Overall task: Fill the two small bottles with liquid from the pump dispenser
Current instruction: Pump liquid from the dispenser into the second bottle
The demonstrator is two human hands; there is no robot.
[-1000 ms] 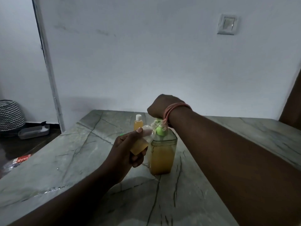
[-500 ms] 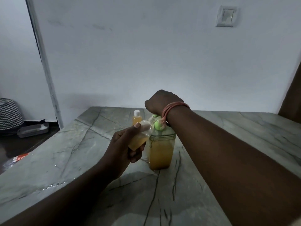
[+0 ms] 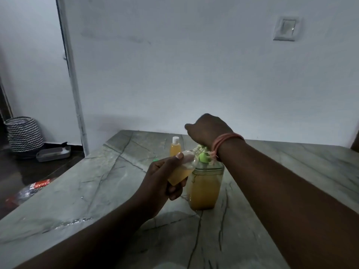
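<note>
table (image 3: pixel 291 171) right side open | capped bottle (image 3: pixel 175 148) stands just behind dispenser (image 3: pixel 205 187)

Dim, bluish cast; soft shadows, wide-angle bowing at edges, mild blur

A single wide-angle view from a camera on my head, looking forward and slightly down. My two forearms reach in from the bottom corners, large and close. My left hand (image 3: pixel 163 179) and right hand (image 3: pixel 208 129) meet near the frame's centre, above a grey veined surface (image 3: pixel 97 191). Beyond stands a pale wall (image 3: pixel 194 74), with floor (image 3: pixel 38 167) visible at far left.
</note>
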